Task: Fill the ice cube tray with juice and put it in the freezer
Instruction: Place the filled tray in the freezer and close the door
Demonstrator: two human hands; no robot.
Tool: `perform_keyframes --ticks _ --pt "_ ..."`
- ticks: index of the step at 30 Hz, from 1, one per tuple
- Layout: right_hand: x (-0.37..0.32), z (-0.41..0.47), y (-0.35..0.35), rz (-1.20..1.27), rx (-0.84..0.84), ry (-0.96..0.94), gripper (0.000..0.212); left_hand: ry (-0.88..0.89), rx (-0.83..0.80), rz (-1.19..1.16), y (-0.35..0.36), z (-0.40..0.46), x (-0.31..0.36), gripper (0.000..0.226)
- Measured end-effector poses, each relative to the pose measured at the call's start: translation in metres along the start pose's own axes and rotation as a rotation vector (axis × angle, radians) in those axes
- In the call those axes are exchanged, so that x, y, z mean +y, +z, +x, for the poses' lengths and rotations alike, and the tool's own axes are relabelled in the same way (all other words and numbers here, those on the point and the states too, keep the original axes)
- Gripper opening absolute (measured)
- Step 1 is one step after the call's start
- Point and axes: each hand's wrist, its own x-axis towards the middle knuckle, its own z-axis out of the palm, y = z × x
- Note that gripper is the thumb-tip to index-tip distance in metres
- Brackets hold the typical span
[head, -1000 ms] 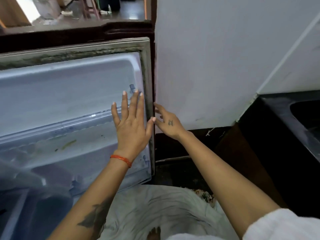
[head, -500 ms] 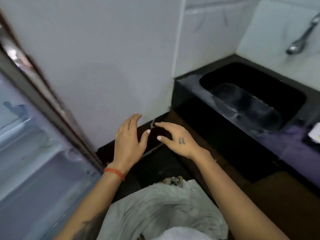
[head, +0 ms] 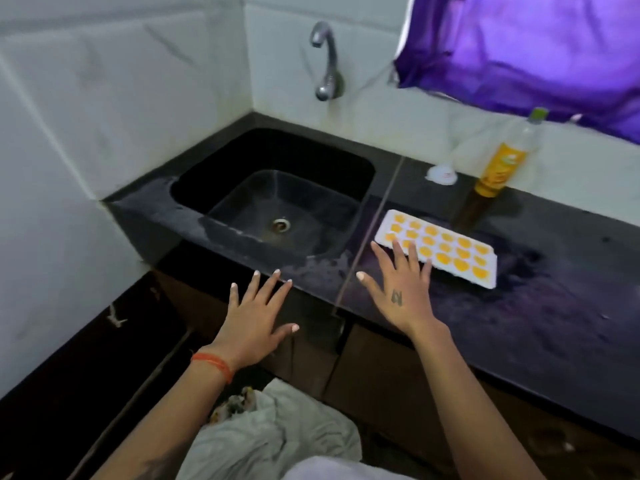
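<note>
The white ice cube tray [head: 440, 252], its cells filled with orange juice, lies flat on the dark counter [head: 540, 306] just right of the black sink [head: 277, 199], with the juice bottle [head: 498, 171] standing behind it (near the wall). The right hand [head: 398, 292] hovers at the tray's near left corner, fingers spread and grasping nothing; whether they touch the tray is unclear. The left hand [head: 252, 323], also spread and empty, is in front of the sink.

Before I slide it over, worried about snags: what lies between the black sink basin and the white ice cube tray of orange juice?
Only bare black counter with one thin seam, in the head view.
</note>
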Motion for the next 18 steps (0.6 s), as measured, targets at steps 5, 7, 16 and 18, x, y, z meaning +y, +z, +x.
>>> perform_keyframes --ticks 5,7,16,18 --pt "0.078 0.008 -0.014 0.042 0.007 0.218 0.062 0.107 -0.054 0.090 0.017 0.060 0.041 0.074" --pt "0.101 0.009 -0.017 0.062 0.023 0.313 0.062 0.138 -0.064 0.094 0.020 0.082 0.051 0.075" --pt "0.160 0.015 -0.017 0.209 0.156 0.641 0.060 0.229 0.068 -0.196 0.011 0.184 0.091 0.070" --pt "0.168 0.019 -0.015 0.258 0.173 0.717 0.058 0.209 0.134 -0.338 0.008 0.202 0.101 0.065"
